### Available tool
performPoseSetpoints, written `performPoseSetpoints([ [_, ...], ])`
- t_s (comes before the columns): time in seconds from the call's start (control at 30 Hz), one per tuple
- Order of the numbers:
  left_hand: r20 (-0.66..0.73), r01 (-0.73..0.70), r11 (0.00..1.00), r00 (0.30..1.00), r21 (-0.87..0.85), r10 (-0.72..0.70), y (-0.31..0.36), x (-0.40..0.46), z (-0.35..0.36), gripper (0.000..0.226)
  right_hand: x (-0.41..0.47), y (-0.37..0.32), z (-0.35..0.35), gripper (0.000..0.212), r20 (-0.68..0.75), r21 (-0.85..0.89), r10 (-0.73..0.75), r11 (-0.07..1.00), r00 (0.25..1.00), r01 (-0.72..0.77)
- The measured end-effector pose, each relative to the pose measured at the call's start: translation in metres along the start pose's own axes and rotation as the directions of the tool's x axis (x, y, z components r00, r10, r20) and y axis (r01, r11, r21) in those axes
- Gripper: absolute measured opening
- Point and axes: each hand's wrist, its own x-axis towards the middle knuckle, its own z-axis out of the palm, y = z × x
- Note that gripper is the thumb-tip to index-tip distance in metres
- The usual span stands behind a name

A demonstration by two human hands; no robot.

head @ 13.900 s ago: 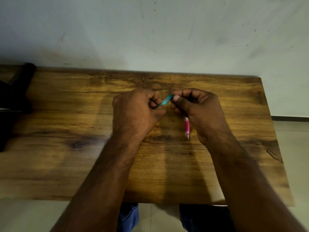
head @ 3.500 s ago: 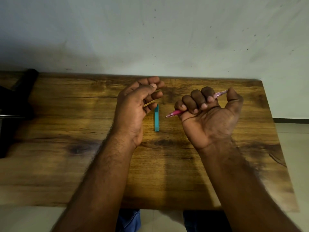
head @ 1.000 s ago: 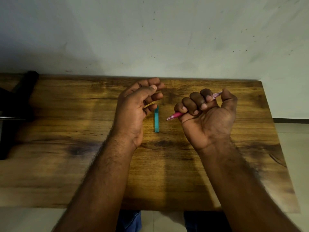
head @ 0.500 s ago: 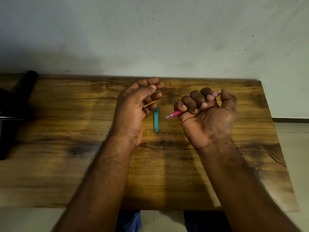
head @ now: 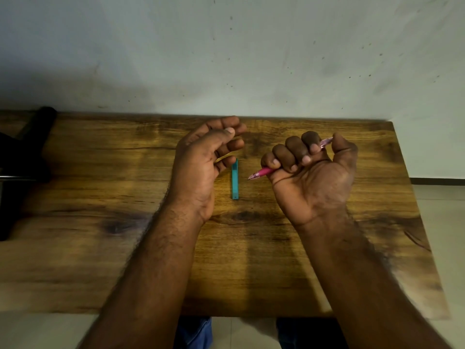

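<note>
My right hand (head: 312,177) is turned palm up over the wooden table (head: 100,260) and grips a pink mechanical pencil (head: 261,172) in its fist. The pencil's tip points left and its clear end sticks out by the thumb. A slim teal lead case (head: 234,179) lies flat on the table between my hands, pointing away from me. My left hand (head: 201,162) rests on its edge just left of the case, fingers loosely curled, holding nothing that I can see.
A black object (head: 22,157) lies at the table's far left edge. A pale wall (head: 226,51) rises right behind the table. The table's right edge drops to a tiled floor (head: 442,222). Blue trousers (head: 193,333) show below the front edge.
Long before, both hands held the teal case with the pencil lying on the table. Over the last second the hands have barely shifted.
</note>
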Motion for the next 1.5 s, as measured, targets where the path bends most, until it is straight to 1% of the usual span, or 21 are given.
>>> performPoseSetpoints([
  [0.27, 0.004, 0.004, 1.0, 1.0, 0.001, -0.004, 0.0005, -0.0003, 0.0005, 0.022, 0.0, -0.0006, 0.0012, 0.049, -0.016, -0.02, -0.003, 1.0, 1.0, 0.003],
  [0.47, -0.001, 0.001, 1.0, 1.0, 0.007, -0.001, 0.0002, -0.0012, 0.001, 0.022, -0.0003, -0.0002, 0.0004, 0.049, -0.001, -0.038, -0.01, 0.999, 1.0, 0.01],
  [0.87, -0.003, 0.004, 1.0, 1.0, 0.013, -0.004, 0.0, -0.0013, 0.0008, 0.022, -0.0003, 0.0001, 0.0, 0.05, 0.006, -0.012, -0.007, 1.0, 1.0, 0.007],
  [1.5, -0.007, 0.009, 1.0, 1.0, -0.005, -0.009, 0.0017, -0.0024, 0.0024, 0.023, 0.0005, 0.0012, 0.0005, 0.05, 0.022, -0.024, -0.008, 1.0, 1.0, 0.009],
])
